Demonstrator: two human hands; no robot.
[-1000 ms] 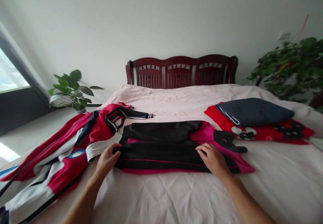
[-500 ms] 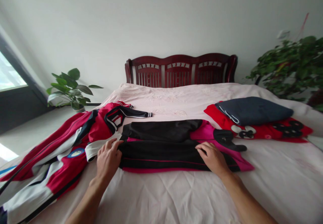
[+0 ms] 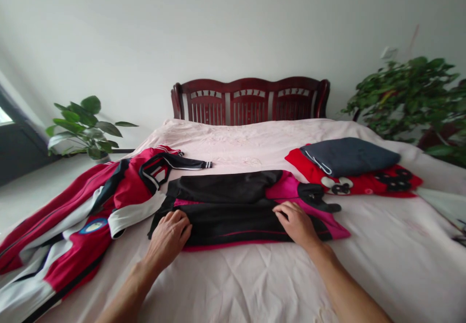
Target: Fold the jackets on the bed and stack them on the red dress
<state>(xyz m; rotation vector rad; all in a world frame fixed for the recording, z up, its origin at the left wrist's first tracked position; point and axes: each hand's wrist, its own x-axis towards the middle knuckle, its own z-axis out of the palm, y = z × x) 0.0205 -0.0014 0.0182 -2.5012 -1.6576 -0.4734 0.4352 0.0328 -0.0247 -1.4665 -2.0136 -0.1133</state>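
A black and pink top [image 3: 225,216] lies folded lengthwise across the bed in front of me, its black, lobed end piece at the right. My left hand [image 3: 172,228] presses on the near fold at the left end, fingers curled together on the cloth; the fingertips are partly hidden. Toward the right end, my right hand [image 3: 296,221] pinches the upper edge of the same fold between thumb and fingers. To the left of the top spreads a red, white and navy jacket [image 3: 129,187], one white cuff close to my left hand.
On the right, a folded dark blue garment [image 3: 353,157] rests on a red one [image 3: 367,182] with black and white patches. Pale pink bedding [image 3: 233,284] covers the bed. Behind stand a dark red wooden headboard [image 3: 251,87] and leafy plants [image 3: 83,124] on either side.
My left hand has slid right and nearer me from the left end, where black cloth now flares out. My right hand keeps its place on the fold. The view has turned slightly right.
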